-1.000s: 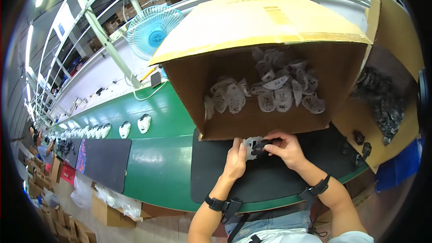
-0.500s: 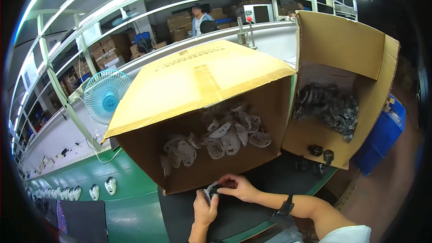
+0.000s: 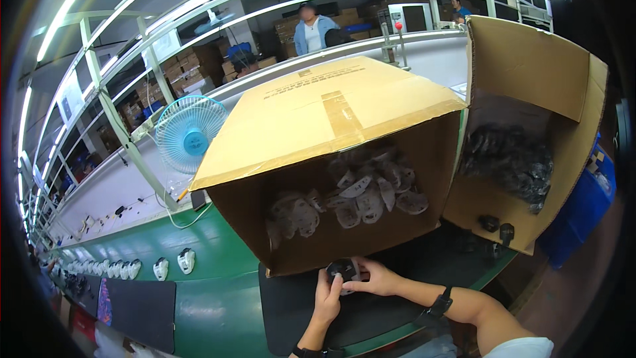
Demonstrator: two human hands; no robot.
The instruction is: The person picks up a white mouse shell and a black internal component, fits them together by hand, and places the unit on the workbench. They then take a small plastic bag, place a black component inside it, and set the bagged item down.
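Between my two hands is a rounded black plastic part with a pale piece showing at its edge [image 3: 342, 269]; its exact kind does not show. My left hand [image 3: 326, 301] grips it from the left, thumb on its front. The fingers of my right hand [image 3: 377, 278] close on its right side. Just beyond them, a large cardboard box [image 3: 324, 109] lies with its opening toward me, and white plastic shells [image 3: 369, 204] are heaped inside. To the right, a second cardboard box [image 3: 530, 73] holds dark parts in clear bags [image 3: 510, 162].
Below my hands is a black mat [image 3: 291, 311] on a green bench [image 3: 215, 305]. White-and-black pieces [image 3: 186, 260] stand in a row at the left. A blue fan [image 3: 193, 134] stands behind them. A blue bin [image 3: 576, 209] sits at far right. People are in the background.
The part in my hands has turned so that its broad black face shows. My left thumb now lies on that face. The whole view has shifted, moving the scene rightward.
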